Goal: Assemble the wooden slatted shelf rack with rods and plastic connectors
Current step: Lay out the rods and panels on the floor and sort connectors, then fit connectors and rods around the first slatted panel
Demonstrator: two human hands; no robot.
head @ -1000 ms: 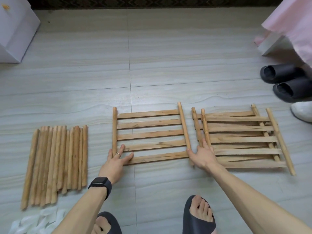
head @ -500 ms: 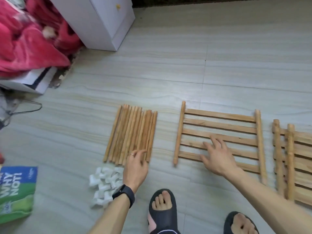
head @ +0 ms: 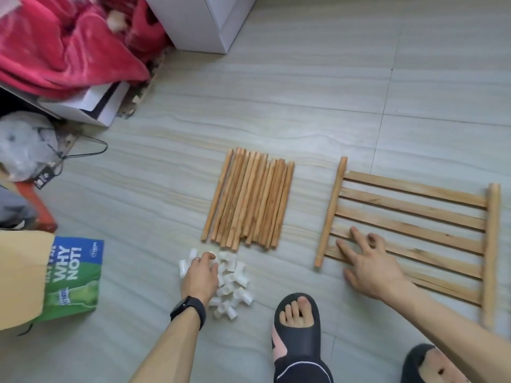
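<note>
A person's left hand (head: 200, 276) dips into the white connectors (head: 237, 293) piled just below the rods (head: 249, 200), fingers bent among them; whether one is grasped cannot be told. Right of the rods, the right hand (head: 369, 262) lies flat, fingers spread, on the slatted panel (head: 414, 214), apparently steadying it for the first fitting.

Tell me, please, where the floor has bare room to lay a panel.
Widest: the floor beyond the rods and slatted panel, up to the white cabinet. Also between the green bag and connectors. Crowded: the left edge, around the red blanket.
</note>
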